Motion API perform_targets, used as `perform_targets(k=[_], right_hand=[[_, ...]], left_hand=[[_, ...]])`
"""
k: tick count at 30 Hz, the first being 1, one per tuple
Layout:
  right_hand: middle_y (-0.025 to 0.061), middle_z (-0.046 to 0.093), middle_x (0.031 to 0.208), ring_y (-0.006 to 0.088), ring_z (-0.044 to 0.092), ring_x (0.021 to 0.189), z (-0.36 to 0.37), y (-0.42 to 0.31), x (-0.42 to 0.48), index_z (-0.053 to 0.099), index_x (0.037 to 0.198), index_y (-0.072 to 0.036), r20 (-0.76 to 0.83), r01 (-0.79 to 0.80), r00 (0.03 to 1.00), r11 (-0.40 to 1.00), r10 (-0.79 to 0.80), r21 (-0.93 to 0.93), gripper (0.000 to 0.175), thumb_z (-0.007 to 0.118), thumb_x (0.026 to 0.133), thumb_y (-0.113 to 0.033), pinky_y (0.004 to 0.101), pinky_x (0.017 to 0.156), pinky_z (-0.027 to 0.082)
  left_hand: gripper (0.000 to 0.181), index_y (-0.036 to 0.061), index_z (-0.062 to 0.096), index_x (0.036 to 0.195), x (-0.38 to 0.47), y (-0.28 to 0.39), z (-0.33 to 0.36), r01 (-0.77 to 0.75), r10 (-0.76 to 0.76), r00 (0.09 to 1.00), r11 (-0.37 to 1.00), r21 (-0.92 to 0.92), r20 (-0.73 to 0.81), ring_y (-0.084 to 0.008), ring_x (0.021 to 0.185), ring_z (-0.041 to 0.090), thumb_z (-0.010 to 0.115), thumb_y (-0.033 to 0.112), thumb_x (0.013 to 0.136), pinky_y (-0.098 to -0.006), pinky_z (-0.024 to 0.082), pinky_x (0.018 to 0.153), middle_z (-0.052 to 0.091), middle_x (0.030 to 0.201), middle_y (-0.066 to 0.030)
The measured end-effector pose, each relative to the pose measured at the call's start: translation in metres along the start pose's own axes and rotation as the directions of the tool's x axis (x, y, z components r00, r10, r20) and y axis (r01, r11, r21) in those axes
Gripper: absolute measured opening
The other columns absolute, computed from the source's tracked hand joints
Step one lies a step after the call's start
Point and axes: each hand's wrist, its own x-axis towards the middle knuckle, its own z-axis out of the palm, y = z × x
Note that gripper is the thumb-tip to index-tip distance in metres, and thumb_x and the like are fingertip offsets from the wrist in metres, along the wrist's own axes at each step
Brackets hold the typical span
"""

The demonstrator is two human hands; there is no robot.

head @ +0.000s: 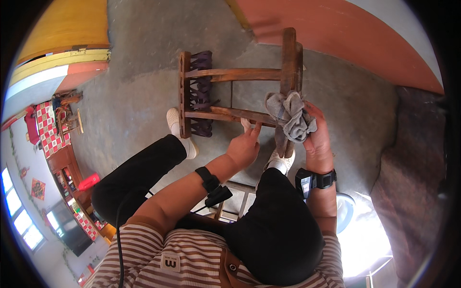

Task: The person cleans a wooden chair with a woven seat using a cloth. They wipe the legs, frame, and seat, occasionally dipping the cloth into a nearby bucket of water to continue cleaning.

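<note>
A wooden folding stool (245,74) with a seat of woven purple straps (200,81) lies on its side on the floor before me. My left hand (244,149) is at its nearer leg, with a finger laid against the wood. Something pale shows beside that finger, too small to name. At the stool's right end, my right hand (318,126) holds a bunched grey cloth (291,113) against the thick wooden crossbar (289,61). The cloth covers part of the bar and hides most of the right fingertips.
My shoes (282,158) stand close by the stool's near corners. Bare concrete floor (144,97) surrounds it. A red-painted lower wall (324,36) rises beyond, and a dark brown covering (410,172) hangs at the right. Further left are a checked cloth (54,129) and a red flask (89,182).
</note>
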Motion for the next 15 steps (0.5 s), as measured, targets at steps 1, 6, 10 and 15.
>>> perform_targets(k=[1,6,10,15], right_hand=[[0.0116,0.062,0.098,0.0202,0.061,0.089,0.001,0.001,0.0,0.053,0.113,0.005,0.062,-0.027,0.998,1.0,0.027,0.007,0.037,0.065,0.08,-0.008,0.0299,0.077,0.049],[0.0103,0.064,0.09,0.0186,0.062,0.084,0.008,0.009,-0.003,0.059,0.103,0.004,0.052,0.017,0.999,1.0,-0.016,-0.025,0.026,0.064,0.081,-0.008,0.0293,0.076,0.049],[0.0098,0.064,0.088,0.0181,0.062,0.081,0.003,0.009,0.0,0.061,0.1,0.004,0.04,0.047,0.998,0.998,-0.045,-0.048,0.024,0.064,0.081,-0.009,0.0289,0.074,0.049],[0.0095,0.064,0.087,0.0177,0.062,0.081,-0.012,0.011,0.01,0.061,0.098,0.004,-0.035,0.04,0.999,0.999,-0.041,-0.029,0.022,0.064,0.08,-0.01,0.0285,0.073,0.049]], left_hand=[[0.064,0.0021,0.028,0.136,0.004,0.001,0.001,0.007,-0.008,1.0,0.998,0.066,0.02,-0.0395,0.083,0.059,0.054,0.016,0.079,-0.0436,0.05,0.07,0.056,0.101,-0.0252],[0.055,-0.0006,0.035,0.131,0.024,0.005,0.001,0.126,-0.162,0.957,0.979,0.159,0.241,-0.036,0.09,0.06,0.052,0.014,0.081,-0.045,0.05,0.073,0.058,0.104,-0.0209],[0.041,0.0011,0.049,0.121,0.015,0.007,-0.003,0.118,-0.112,0.919,0.993,0.007,0.379,-0.0344,0.091,0.061,0.05,0.017,0.083,-0.0431,0.05,0.076,0.061,0.103,-0.0184],[0.032,0.0054,0.063,0.107,-0.045,-0.002,-0.052,0.181,0.21,0.865,0.717,-0.674,0.456,-0.0251,0.084,0.063,0.052,0.027,0.086,-0.0356,0.049,0.077,0.066,0.096,-0.0141]])
